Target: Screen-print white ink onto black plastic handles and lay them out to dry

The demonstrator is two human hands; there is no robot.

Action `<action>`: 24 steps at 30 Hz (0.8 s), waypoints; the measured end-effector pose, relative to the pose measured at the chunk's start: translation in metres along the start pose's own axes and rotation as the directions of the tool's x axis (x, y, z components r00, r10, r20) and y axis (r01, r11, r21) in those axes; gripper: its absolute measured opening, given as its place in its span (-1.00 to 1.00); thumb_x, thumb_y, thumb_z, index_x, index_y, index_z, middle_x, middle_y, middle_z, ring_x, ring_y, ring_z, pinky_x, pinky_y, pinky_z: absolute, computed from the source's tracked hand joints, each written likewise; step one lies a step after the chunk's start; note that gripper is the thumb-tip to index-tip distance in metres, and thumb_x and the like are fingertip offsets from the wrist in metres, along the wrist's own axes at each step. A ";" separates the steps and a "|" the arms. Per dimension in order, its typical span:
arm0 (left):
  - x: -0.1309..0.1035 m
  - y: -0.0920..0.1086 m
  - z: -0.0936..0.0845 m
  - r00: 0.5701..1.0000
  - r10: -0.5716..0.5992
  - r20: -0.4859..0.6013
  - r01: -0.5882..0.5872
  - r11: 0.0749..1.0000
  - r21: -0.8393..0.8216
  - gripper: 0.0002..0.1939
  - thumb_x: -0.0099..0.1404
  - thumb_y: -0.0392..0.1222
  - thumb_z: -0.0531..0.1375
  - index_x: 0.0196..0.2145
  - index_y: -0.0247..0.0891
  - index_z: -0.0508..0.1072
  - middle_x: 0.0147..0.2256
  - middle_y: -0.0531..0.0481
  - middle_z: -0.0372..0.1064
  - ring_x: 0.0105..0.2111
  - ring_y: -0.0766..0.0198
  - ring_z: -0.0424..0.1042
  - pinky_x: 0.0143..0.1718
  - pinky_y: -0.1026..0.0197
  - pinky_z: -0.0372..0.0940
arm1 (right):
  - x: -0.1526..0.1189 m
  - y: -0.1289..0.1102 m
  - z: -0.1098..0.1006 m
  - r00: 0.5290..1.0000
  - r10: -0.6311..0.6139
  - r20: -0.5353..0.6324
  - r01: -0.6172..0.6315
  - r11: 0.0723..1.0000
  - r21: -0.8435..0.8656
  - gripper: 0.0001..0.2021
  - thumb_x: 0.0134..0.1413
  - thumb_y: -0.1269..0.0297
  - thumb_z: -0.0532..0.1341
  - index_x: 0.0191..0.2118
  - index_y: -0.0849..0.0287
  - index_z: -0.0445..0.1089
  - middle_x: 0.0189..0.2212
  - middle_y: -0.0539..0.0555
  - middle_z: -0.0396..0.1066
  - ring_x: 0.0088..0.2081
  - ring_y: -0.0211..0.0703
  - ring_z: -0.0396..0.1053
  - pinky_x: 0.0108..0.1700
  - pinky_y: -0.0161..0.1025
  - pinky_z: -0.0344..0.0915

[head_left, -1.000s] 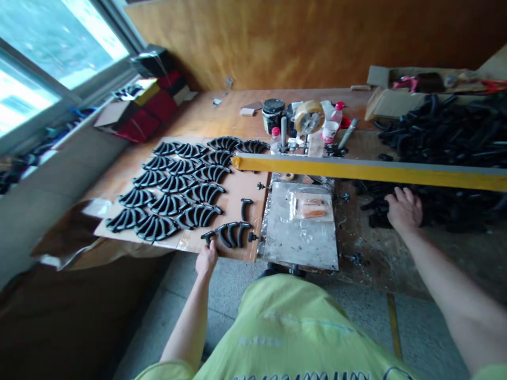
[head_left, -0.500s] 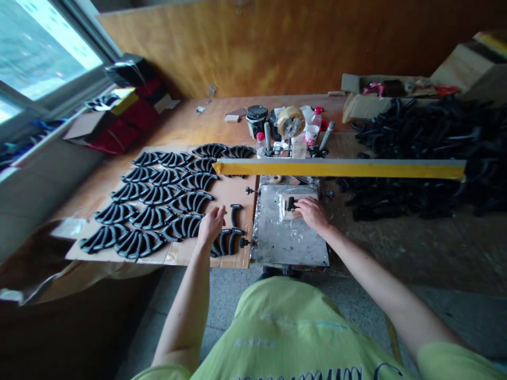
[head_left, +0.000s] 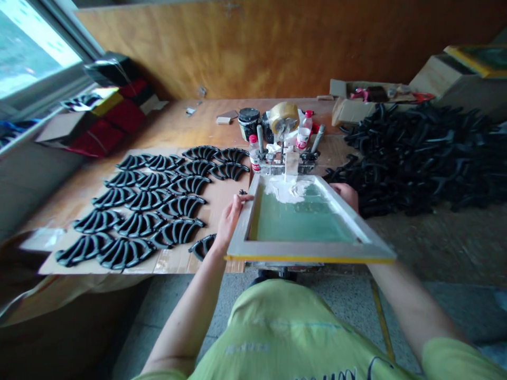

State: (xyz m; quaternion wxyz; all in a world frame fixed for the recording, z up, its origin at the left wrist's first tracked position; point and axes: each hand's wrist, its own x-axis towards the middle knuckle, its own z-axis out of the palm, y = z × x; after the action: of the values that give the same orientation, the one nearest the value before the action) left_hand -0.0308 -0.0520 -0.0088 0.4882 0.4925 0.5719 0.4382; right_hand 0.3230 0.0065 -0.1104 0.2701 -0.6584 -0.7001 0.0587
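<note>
A screen printing frame (head_left: 312, 250) with a pale green mesh lies tilted in front of me over the metal base plate, which it now mostly hides. White ink (head_left: 291, 191) is smeared over the far end of the mesh. My left hand (head_left: 229, 219) grips the left side of the frame, fingertips on its edge. On the opposite side, my right hand (head_left: 347, 196) is closed on the right edge, its fingers partly hidden. Curved black handles (head_left: 129, 250) lie in fanned rows on cardboard to my left.
A big heap of black handles (head_left: 428, 153) covers the right side of the table. Behind the frame stand a black tub (head_left: 249, 122), a tape roll (head_left: 284, 117), a red-capped bottle (head_left: 254, 153) and a paper cup (head_left: 303, 138). Red boxes (head_left: 105, 134) sit by the window.
The screen printing frame has swung down from edge-on to nearly flat, covering the plate and black piece there. Both hands have moved onto its sides; my right hand has let go of the black piece.
</note>
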 end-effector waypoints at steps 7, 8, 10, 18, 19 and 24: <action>-0.022 -0.090 0.004 0.966 -0.254 0.054 0.250 0.966 0.068 -0.19 0.18 0.15 0.24 0.30 -0.23 0.19 -0.52 0.13 0.29 -0.60 0.43 0.17 -0.58 0.38 0.04 | 0.062 -0.069 0.010 0.964 -0.267 0.010 0.267 0.964 -0.011 -0.51 0.05 0.37 0.27 0.13 0.26 0.31 0.13 0.25 0.29 0.15 0.12 0.21 0.15 0.00 0.20; -0.021 -0.097 0.005 0.964 -0.262 0.039 0.258 0.963 0.083 -0.19 0.18 0.14 0.24 0.30 -0.23 0.19 -0.51 0.12 0.31 -0.59 0.42 0.19 -0.57 0.38 0.06 | 0.066 -0.082 0.016 0.956 -0.281 0.089 0.284 0.959 -0.024 -0.57 0.05 0.39 0.27 0.07 0.26 0.35 0.06 0.25 0.34 0.10 0.11 0.25 0.11 -0.02 0.22; -0.018 -0.106 0.006 0.961 -0.275 0.022 0.272 0.957 0.104 -0.23 0.18 0.13 0.24 0.28 -0.22 0.23 -0.48 0.09 0.36 -0.56 0.40 0.24 -0.54 0.37 0.11 | 0.067 -0.100 0.027 0.935 -0.255 0.246 0.278 0.959 -0.061 -0.74 0.08 0.42 0.25 -0.07 0.28 0.40 -0.11 0.25 0.43 -0.03 0.07 0.31 0.00 -0.08 0.26; -0.018 -0.112 0.006 0.953 -0.301 -0.020 0.302 0.947 0.115 -0.32 0.18 0.12 0.24 0.20 -0.21 0.34 -0.38 0.03 0.48 -0.45 0.30 0.39 -0.43 0.32 0.25 | -0.007 -0.108 0.012 0.730 -0.534 0.427 0.573 0.818 0.042 -0.84 0.08 0.56 0.11 -0.31 0.24 0.41 -0.32 0.17 0.43 -0.17 -0.05 0.31 -0.15 -0.21 0.19; -0.018 -0.111 0.007 0.953 -0.303 -0.022 0.303 0.946 0.113 -0.32 0.18 0.12 0.24 0.20 -0.22 0.34 -0.38 0.02 0.48 -0.45 0.30 0.40 -0.43 0.31 0.26 | -0.011 -0.108 0.008 0.698 -0.569 0.434 0.600 0.796 0.079 -0.86 0.08 0.54 0.12 -0.32 0.23 0.40 -0.33 0.15 0.43 -0.19 -0.07 0.31 -0.17 -0.22 0.18; -0.019 -0.104 0.006 0.954 -0.299 0.005 0.297 0.949 0.109 -0.31 0.17 0.13 0.24 0.18 -0.25 0.35 -0.41 0.02 0.47 -0.50 0.32 0.37 -0.48 0.33 0.24 | -0.005 -0.116 0.008 0.790 -0.483 0.377 0.515 0.857 0.019 -0.94 0.13 0.44 0.17 -0.31 0.22 0.40 -0.34 0.13 0.43 -0.21 -0.07 0.31 -0.21 -0.24 0.17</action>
State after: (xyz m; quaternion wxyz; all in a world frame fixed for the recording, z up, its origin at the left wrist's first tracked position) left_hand -0.0381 -0.0839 -0.1095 0.5277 0.4305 0.6572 0.3230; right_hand 0.2166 -0.0111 -0.0678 0.1116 -0.4378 -0.8887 0.0777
